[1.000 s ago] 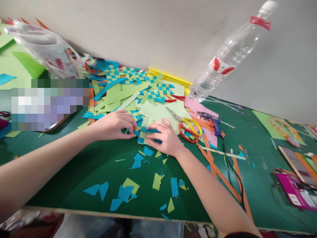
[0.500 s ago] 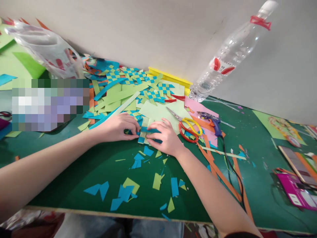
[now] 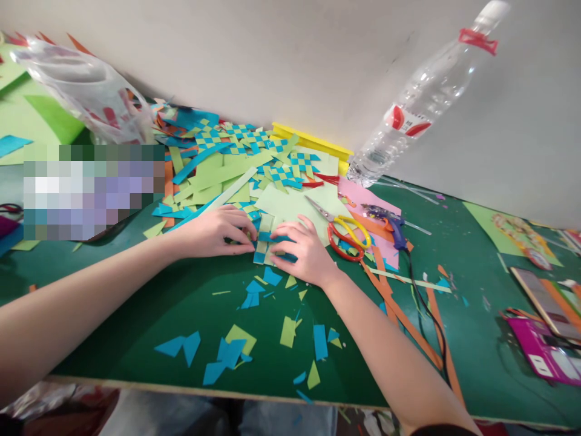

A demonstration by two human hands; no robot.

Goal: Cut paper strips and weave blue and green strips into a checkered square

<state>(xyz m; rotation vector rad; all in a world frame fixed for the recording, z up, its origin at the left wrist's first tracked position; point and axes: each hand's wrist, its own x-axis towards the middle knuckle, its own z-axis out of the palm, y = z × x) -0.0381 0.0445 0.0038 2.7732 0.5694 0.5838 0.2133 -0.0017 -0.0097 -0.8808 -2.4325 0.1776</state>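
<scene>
A small weave of blue and pale green paper strips (image 3: 260, 249) lies on the green tabletop between my hands. At its left edge, my left hand (image 3: 218, 233) is closed, thumb and fingertips pinched together on a strip end. My right hand (image 3: 302, 249) curls over the right side of the weave, its fingertips and thumb pressing the strips and covering part of them. Just behind is a pale green paper sheet (image 3: 290, 203). Scissors (image 3: 347, 236) with red and yellow handles lie to the right of my right hand, their blades resting on that sheet.
Finished blue-and-green woven pieces (image 3: 279, 175) and loose strips are heaped at the back. A plastic bottle (image 3: 417, 103) leans by the wall, near a blue glue gun (image 3: 397, 233) with a black cord. Paper scraps (image 3: 227, 351) litter the front. A plastic bag (image 3: 91, 91) stands left.
Hardly anything differs. My fingers shift very slightly at the woven strips, and both hands stay in the same place.
</scene>
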